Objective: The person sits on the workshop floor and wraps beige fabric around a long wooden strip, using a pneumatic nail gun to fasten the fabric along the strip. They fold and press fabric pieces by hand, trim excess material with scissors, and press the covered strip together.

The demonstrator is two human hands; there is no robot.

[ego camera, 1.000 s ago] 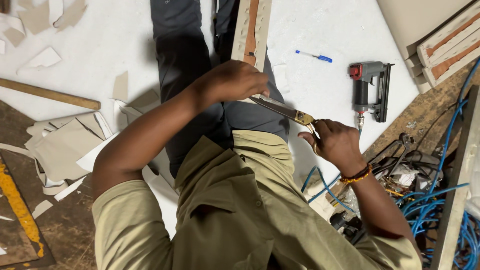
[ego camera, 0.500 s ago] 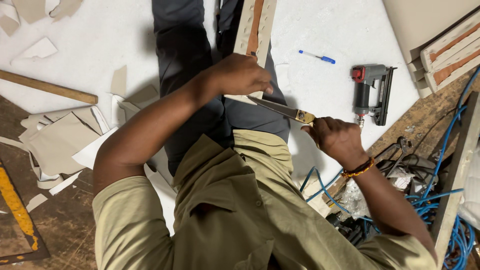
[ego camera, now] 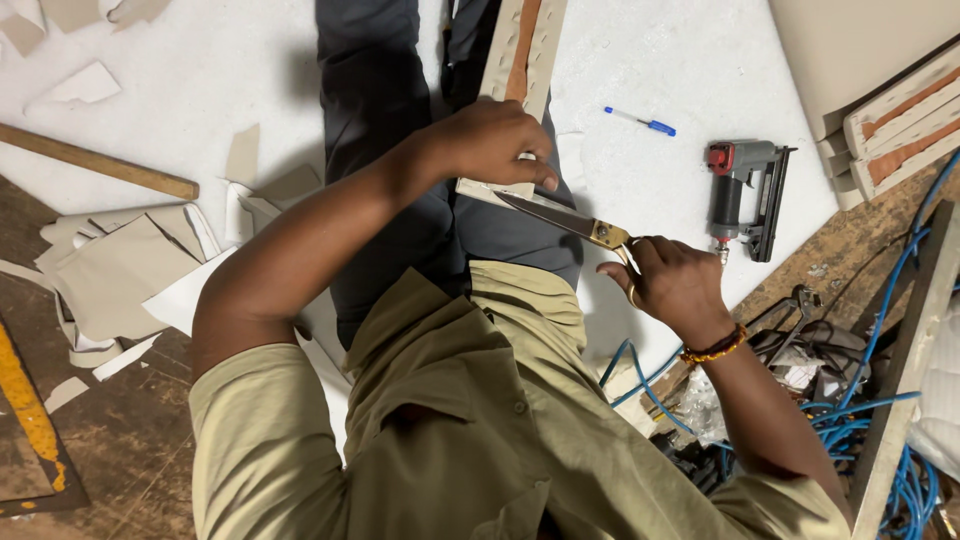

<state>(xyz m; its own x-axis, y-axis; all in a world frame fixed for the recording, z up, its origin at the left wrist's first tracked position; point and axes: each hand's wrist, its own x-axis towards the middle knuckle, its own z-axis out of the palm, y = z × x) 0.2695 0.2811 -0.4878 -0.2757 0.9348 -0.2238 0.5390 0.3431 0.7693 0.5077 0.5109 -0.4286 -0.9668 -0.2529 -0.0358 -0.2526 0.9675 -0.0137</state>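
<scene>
I am pressing my left hand (ego camera: 495, 142) onto the long cream-covered wooden strip (ego camera: 520, 75) lying across my lap, while my right hand (ego camera: 675, 283), fingers through the handles, is drawing the brass-handled scissors (ego camera: 560, 216) lower along its end, trimming.

Blue pen (ego camera: 640, 122) lies near the nail gun (ego camera: 745, 195).
</scene>
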